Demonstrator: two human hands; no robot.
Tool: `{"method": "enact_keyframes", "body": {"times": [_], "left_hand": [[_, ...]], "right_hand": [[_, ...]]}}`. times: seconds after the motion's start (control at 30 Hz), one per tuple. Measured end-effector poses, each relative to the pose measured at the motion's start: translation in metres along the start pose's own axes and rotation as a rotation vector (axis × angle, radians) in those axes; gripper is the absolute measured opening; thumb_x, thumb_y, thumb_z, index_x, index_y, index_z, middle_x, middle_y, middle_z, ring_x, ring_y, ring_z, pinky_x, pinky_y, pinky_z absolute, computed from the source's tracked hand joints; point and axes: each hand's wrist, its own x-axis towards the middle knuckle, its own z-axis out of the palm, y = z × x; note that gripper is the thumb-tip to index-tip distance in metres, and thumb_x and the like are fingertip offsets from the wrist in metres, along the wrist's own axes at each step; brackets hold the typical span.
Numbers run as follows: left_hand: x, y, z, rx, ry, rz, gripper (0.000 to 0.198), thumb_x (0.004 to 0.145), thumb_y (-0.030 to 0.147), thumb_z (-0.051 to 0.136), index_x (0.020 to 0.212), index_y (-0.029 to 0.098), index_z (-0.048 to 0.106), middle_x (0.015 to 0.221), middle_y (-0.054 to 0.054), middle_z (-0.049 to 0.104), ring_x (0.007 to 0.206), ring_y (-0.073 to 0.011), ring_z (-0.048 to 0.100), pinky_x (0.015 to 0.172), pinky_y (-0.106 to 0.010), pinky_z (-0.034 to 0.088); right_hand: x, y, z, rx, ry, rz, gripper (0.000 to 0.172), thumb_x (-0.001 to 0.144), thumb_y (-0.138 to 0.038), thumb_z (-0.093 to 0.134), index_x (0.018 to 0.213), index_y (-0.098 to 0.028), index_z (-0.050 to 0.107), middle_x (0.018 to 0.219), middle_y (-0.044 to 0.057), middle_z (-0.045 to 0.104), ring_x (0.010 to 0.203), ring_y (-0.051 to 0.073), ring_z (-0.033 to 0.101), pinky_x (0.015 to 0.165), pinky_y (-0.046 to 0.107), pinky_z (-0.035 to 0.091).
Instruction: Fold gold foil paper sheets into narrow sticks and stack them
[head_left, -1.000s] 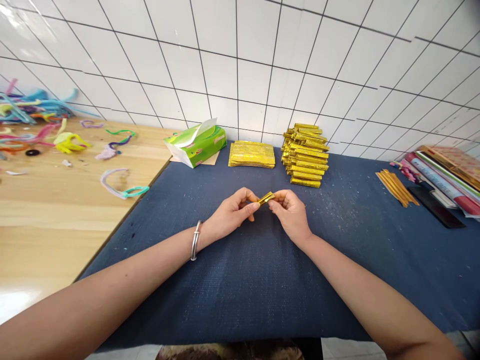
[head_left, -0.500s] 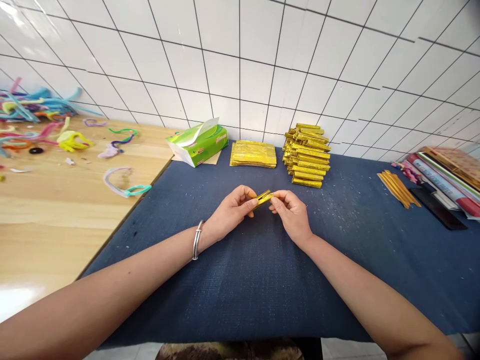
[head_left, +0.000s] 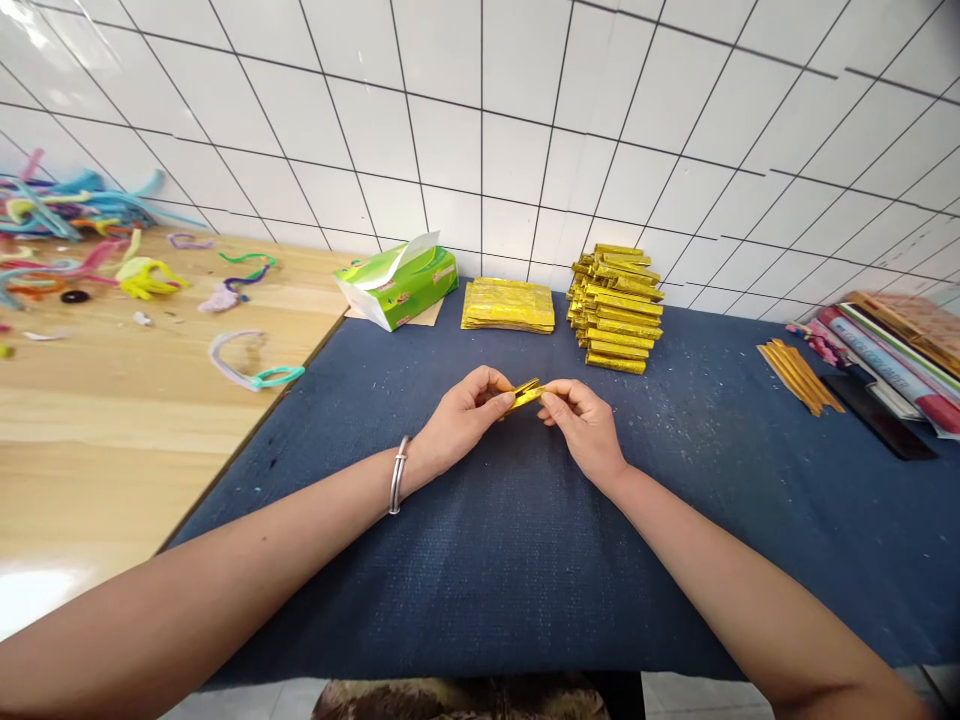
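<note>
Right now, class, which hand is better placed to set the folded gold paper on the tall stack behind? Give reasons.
Probably the right hand. Both hands pinch the gold paper, but the tall stack stands just beyond the right one; the left hand would have to cross over.

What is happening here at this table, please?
A person holds a small folded gold foil piece, pinched between the fingertips of the left hand and the right hand, just above a dark blue cloth. Behind the hands lie a flat stack of gold sheets, a taller pile of folded gold strips and a green tissue pack.
</note>
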Motion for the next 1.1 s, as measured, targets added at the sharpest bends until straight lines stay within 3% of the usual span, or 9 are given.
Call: {"method": "enact_keyframes", "body": {"times": [0.3, 1.1], "left_hand": [[0.0005, -0.0073, -0.0019, 0.19, 0.009, 0.072, 0.018, 0.086, 0.034, 0.051, 0.094, 0.018, 0.055, 0.087, -0.001, 0.059, 0.077, -0.0115, 0.053, 0.068, -0.024, 0.042], [-0.0021, -0.0051, 0.0, 0.331, 0.014, 0.14, 0.015, 0.086, 0.029, 0.049, 0.095, 0.02, 0.056, 0.087, -0.002, 0.059, 0.076, -0.0126, 0.053, 0.068, -0.024, 0.044]], "right_hand": [[0.0009, 0.0016, -0.0007, -0.018, -0.008, 0.029, 0.023, 0.082, -0.042, 0.055, 0.092, -0.022, 0.062, 0.082, 0.001, 0.061, 0.07, 0.013, 0.06, 0.064, 0.027, 0.051], [0.0029, 0.0069, -0.0035, -0.051, -0.013, 0.085, 0.027, 0.077, -0.044, 0.06, 0.083, -0.018, 0.066, 0.068, 0.001, 0.063, 0.061, 0.013, 0.058, 0.059, 0.027, 0.047]]}}
